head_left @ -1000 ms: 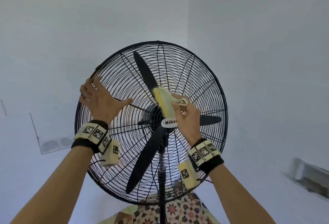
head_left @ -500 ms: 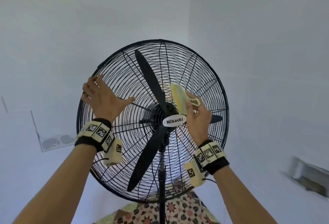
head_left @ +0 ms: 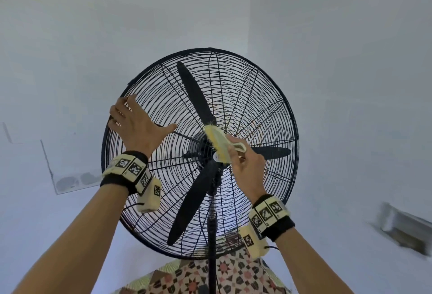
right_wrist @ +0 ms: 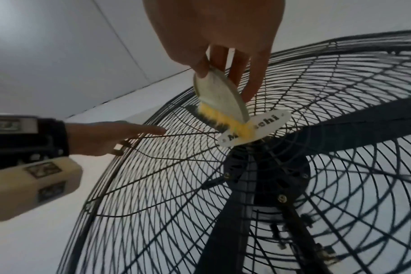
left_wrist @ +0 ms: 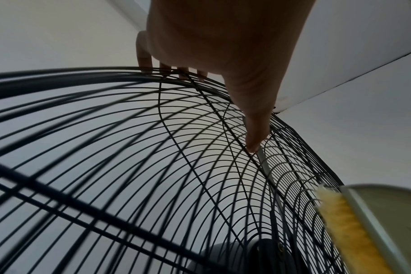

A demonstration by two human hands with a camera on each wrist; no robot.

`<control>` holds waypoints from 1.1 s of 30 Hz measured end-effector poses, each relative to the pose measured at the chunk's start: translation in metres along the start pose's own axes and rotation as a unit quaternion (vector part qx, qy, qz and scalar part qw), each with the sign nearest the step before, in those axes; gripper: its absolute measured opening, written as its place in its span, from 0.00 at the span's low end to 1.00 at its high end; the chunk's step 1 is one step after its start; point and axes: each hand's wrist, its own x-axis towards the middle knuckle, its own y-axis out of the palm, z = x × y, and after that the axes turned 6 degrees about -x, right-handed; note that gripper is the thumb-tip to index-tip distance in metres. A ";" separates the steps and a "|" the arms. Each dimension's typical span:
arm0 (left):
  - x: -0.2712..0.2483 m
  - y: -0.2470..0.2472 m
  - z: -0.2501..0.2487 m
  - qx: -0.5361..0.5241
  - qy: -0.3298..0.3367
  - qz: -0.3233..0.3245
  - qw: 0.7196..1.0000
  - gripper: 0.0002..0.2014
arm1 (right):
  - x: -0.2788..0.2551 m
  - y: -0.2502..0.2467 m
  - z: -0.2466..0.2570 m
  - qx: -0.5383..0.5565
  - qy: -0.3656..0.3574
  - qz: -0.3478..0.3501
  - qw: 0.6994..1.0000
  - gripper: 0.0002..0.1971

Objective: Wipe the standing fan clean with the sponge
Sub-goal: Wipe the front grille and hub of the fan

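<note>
A black standing fan with a round wire grille [head_left: 257, 97] and three dark blades fills the middle of the head view. My left hand [head_left: 138, 125] lies flat on the grille's upper left, fingertips at the rim and thumb [left_wrist: 253, 129] stretched along the wires. My right hand [head_left: 245, 165] pinches a yellow bristly sponge pad [head_left: 218, 144] by its pale backing. The sponge [right_wrist: 218, 100] presses on the grille centre, partly covering the white oval badge [right_wrist: 270, 120]. The sponge's edge [left_wrist: 347, 222] also shows in the left wrist view.
The fan's black pole [head_left: 212, 235] runs down in front of a patterned surface [head_left: 198, 277]. Pale walls meet in a corner behind the fan. A grey fixture [head_left: 406, 230] sits low on the right wall.
The sponge swung right off the badge, then came back left and down over it. The left hand has stayed on the grille's upper left.
</note>
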 end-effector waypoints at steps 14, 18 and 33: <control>0.008 -0.009 0.001 0.051 0.053 -0.001 0.997 0.65 | 0.067 -0.005 0.054 0.067 -0.016 -0.029 0.997 0.15; 0.025 -0.011 0.003 0.019 0.060 -0.007 0.998 0.60 | 0.144 0.017 0.109 -0.002 -0.124 -0.028 0.992 0.15; 0.072 -0.011 0.006 -0.002 0.058 0.141 0.988 0.58 | 0.299 0.092 0.225 -0.271 -0.218 0.213 0.913 0.14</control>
